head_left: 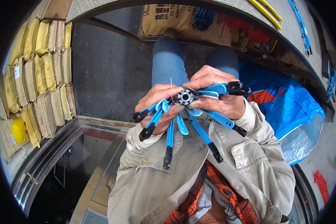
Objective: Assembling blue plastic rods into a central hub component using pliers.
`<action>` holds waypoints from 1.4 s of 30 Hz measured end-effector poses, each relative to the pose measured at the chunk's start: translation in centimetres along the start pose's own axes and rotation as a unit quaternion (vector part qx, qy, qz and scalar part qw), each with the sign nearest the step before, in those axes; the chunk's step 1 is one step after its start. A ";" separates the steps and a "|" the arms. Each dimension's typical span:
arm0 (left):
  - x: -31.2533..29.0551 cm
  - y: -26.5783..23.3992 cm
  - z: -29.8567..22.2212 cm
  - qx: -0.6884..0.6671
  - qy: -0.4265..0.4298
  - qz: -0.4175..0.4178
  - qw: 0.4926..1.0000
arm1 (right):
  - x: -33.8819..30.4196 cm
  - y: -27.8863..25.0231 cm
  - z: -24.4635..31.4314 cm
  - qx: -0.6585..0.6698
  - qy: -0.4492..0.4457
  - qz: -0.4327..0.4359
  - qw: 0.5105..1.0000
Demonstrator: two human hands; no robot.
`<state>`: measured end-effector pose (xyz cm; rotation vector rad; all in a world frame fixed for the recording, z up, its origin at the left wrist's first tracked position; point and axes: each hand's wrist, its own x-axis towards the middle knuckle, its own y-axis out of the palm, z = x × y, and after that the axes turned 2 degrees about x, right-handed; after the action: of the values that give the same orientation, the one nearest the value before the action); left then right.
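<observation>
Both hands are busy at the middle here: the left hand (pixel 153 98) is curled nearly closed, thumb and fingertips pinching the near side of a small grey round hub with a notched rim and a dark central hole (pixel 185 97), and the right hand (pixel 222 105) grips from the opposite side, fingers bent over, thumb pressed in close. The hub sits right between the two thumbs, and look at those slim, glossy blue plastic arms (pixel 170 138) fanning out from it, some rounded like little paddles, some narrow and doubled, squeezed past the palms and hanging below the hands, each capped by a chunky black plastic end piece (pixel 215 153). A fine, straight metal wire (pixel 171 84) stands up by the left fingertips. Beneath the hands, there's the soft, creased beige cloth jacket (pixel 153 194); just beyond them, smooth blue denim trouser legs (pixel 168 61). Out to the right of the right hand, a crinkled, shiny blue plastic sack (pixel 295 115); well to the left of the left hand, stacked yellow and brown paper-wrapped packs (pixel 44 74), stiff and wrinkled.
</observation>
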<state>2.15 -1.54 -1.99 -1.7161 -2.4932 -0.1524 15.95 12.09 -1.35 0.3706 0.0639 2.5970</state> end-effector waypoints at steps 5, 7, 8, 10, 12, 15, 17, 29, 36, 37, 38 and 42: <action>1.3 -0.6 -2.7 -0.217 -0.187 0.005 0.958 | -0.1 -0.7 0.5 -0.013 -0.004 0.056 0.998; 3.1 -2.5 -2.9 -0.291 -0.281 0.093 0.910 | -0.2 -0.8 0.6 -0.013 -0.014 0.064 0.998; 3.7 -3.1 -2.6 -0.324 -0.326 0.137 0.877 | -0.1 -0.7 0.6 -0.012 -0.020 0.067 0.997; 5.5 -4.2 -0.2 -0.315 -0.324 0.215 0.866 | 0.1 -0.3 0.3 -0.014 -0.026 0.085 0.996; 7.6 -4.7 2.4 -0.289 -0.314 0.380 0.821 | 0.2 -0.3 0.4 -0.026 -0.037 0.109 0.993; 9.0 -3.8 3.4 -0.270 -0.262 0.490 0.786 | 0.0 -0.6 0.5 -0.029 -0.035 0.104 0.994; 9.6 -3.1 3.7 -0.260 -0.177 0.536 0.784 | -0.1 -0.6 0.3 -0.011 -0.022 0.079 0.997; 7.1 -3.7 2.5 -0.195 0.006 0.402 0.895 | 1.0 -0.4 0.0 -0.028 -0.051 0.118 0.991; 7.3 -3.6 2.9 -0.194 0.009 0.426 0.884 | 0.9 -0.6 -0.3 -0.047 -0.069 0.160 0.983; 7.5 -3.6 3.0 -0.194 0.003 0.438 0.878 | 0.9 -0.5 -0.3 -0.042 -0.069 0.162 0.984; 7.8 -3.5 3.1 -0.193 -0.004 0.451 0.872 | 0.9 -0.5 -0.3 -0.037 -0.070 0.163 0.983; 8.8 -3.7 3.0 -0.201 -0.117 0.498 0.836 | 0.5 0.8 1.6 0.105 0.117 0.028 0.987</action>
<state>-4.52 5.67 -3.76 -3.1008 -1.3846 -0.3913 15.57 11.56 0.39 0.1388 0.4168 2.6860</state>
